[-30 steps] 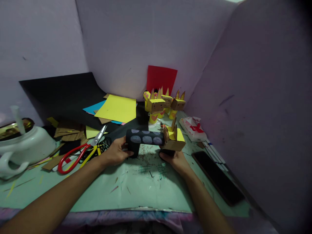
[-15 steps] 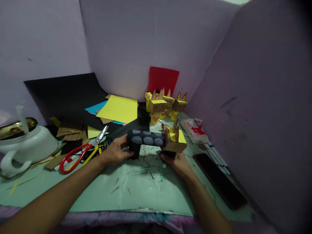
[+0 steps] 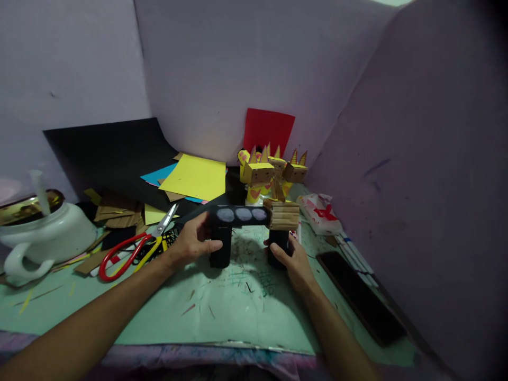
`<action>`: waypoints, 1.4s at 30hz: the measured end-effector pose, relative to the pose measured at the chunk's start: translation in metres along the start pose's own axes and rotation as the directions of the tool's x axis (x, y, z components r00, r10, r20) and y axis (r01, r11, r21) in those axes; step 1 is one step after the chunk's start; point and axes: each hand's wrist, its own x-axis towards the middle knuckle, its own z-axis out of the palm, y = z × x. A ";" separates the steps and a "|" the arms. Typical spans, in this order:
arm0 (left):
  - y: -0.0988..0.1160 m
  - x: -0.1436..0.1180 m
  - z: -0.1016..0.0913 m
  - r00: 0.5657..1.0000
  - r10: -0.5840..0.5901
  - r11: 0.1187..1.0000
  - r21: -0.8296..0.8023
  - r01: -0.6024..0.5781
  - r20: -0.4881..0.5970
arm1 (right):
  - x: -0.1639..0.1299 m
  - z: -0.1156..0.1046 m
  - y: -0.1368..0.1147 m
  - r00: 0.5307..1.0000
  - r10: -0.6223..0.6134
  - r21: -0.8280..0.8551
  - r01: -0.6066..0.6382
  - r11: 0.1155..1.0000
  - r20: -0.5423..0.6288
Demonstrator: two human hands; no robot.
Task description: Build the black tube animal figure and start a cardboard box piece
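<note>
1. At the centre of the green work mat, a paper animal figure stands upright on two black tube legs, with a black body bearing three pale oval spots and a corrugated cardboard head at its right end.
2. Left hand grasps the figure's left leg and the body's left end; thumb lies across the leg.
3. Right hand grasps the right leg below the cardboard head, fingers curled around it.
4. Left of the left hand, red-handled scissors lie on the mat, just beside yellow and brown paper scraps.
5. Farther left sits a white teapot-shaped vessel.
6. Behind the figure, a yellow paper sheet overlies blue paper on a black sheet.
7. A group of finished yellow figures stands against the back wall, in front of a red sheet.
8. Right of the figure lie a white packet with red print, unreadable, and a dark phone.
9. Scribbles on the mat between the hands are illegible.
</note>
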 end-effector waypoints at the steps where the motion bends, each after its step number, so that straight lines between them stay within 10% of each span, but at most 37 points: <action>1: 0.001 0.000 0.001 1.000 0.000 1.000 0.004 0.000 -0.002 | 0.000 0.000 0.000 1.000 -0.001 0.000 0.001 1.000 -0.006; 26: -0.003 -0.004 0.006 0.995 -0.097 0.983 0.155 0.098 -0.015 | -0.003 0.002 0.002 0.999 -0.011 -0.054 0.008 0.999 -0.047; 31: -0.002 -0.006 0.006 0.993 -0.114 0.977 0.176 0.116 -0.023 | -0.010 -0.024 0.000 0.975 0.022 -0.024 -0.028 0.999 -0.219; 35: 0.002 -0.006 0.008 0.992 -0.122 0.972 0.197 0.127 -0.039 | 0.001 -0.065 0.009 0.905 -0.009 -0.275 -0.120 0.954 -0.425; 42: 0.003 -0.004 0.008 0.990 -0.127 0.967 0.214 0.139 -0.068 | 0.036 -0.081 0.008 0.943 -0.030 -0.593 -0.184 0.784 -0.331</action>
